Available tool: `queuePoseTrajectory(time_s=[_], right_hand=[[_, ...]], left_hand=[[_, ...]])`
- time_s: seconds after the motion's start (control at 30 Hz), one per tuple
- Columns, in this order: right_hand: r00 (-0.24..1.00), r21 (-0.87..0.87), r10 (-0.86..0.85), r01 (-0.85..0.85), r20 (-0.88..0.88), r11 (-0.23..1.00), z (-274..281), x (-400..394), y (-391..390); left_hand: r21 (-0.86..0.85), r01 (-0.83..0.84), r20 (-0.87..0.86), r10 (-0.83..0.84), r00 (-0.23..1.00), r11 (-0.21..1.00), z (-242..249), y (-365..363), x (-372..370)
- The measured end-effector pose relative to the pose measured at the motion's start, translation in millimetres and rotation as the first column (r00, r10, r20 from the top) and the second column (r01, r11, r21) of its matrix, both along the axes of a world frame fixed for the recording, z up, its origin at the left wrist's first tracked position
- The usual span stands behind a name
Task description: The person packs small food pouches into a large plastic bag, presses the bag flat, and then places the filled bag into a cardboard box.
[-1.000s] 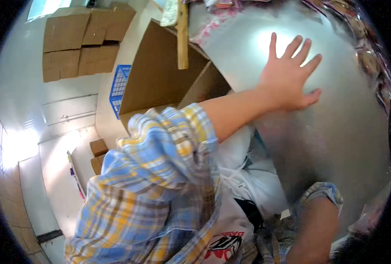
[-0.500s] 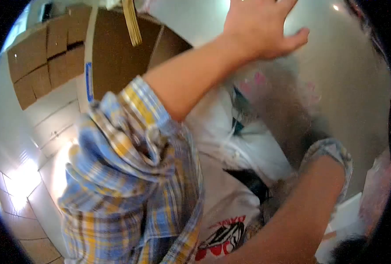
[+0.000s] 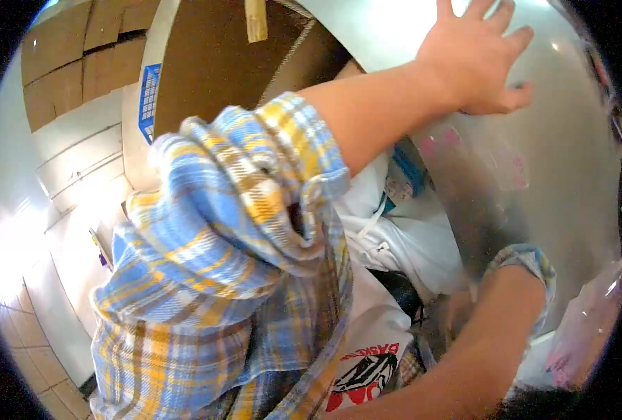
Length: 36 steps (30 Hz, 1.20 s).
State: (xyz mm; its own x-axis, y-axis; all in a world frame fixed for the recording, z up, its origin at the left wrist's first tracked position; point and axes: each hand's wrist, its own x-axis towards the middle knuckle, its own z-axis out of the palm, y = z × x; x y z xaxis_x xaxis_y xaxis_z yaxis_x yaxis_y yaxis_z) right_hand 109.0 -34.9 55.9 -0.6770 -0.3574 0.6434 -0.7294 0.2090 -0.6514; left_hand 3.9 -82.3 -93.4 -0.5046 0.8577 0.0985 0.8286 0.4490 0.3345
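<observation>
My left hand (image 3: 475, 63) lies palm down on the grey metal tabletop (image 3: 570, 182), fingers spread and nothing in its grip. Its arm reaches out of a rolled-up plaid sleeve (image 3: 234, 203). Close by on the same surface is a clear plastic piece with pink print (image 3: 482, 157). My right forearm (image 3: 479, 343) is bent back toward the camera from a rolled cuff (image 3: 528, 262) at the table's near edge. The right hand itself is outside the picture.
A large open cardboard box (image 3: 220, 56) stands left of the table, a wooden strip (image 3: 256, 21) above it. Beyond are stacked cartons (image 3: 80, 56) and a blue plastic basket (image 3: 149, 101). Clear plastic with pink print (image 3: 591, 322) lies at the lower right.
The view has shifted, and my left hand now appears farther right and lower, with more of its spread fingers showing. The right forearm keeps its bent pose.
</observation>
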Motion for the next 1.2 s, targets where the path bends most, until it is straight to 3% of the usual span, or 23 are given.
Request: queuePoseTrajectory(time_s=[0.17,0.3,0.67,1.1,1.13,1.2], right_hand=[[0.996,0.024,0.083,-0.082,-0.017,0.996,7,14,-8],[0.988,0.039,0.150,-0.149,-0.033,0.988,16,24,-9],[0.944,0.082,0.328,-0.324,-0.042,0.943,43,58,2],[0.963,0.114,0.270,-0.270,0.009,0.956,47,44,1],[0.966,0.120,0.260,-0.259,0.011,0.958,48,44,3],[0.969,0.122,0.247,-0.247,0.018,0.961,48,43,3]], left_hand=[[0.111,-0.095,-0.221,0.118,0.968,0.989,-44,10,13],[0.143,-0.089,-0.225,0.120,0.967,0.986,-42,10,15],[0.085,-0.108,-0.156,0.121,0.980,0.990,-36,9,18],[0.004,-0.123,-0.142,0.123,0.982,0.992,-29,6,19],[0.011,-0.045,0.029,0.045,0.999,0.999,-13,0,13],[0.011,-0.060,0.027,0.060,0.998,0.998,-13,1,15]])
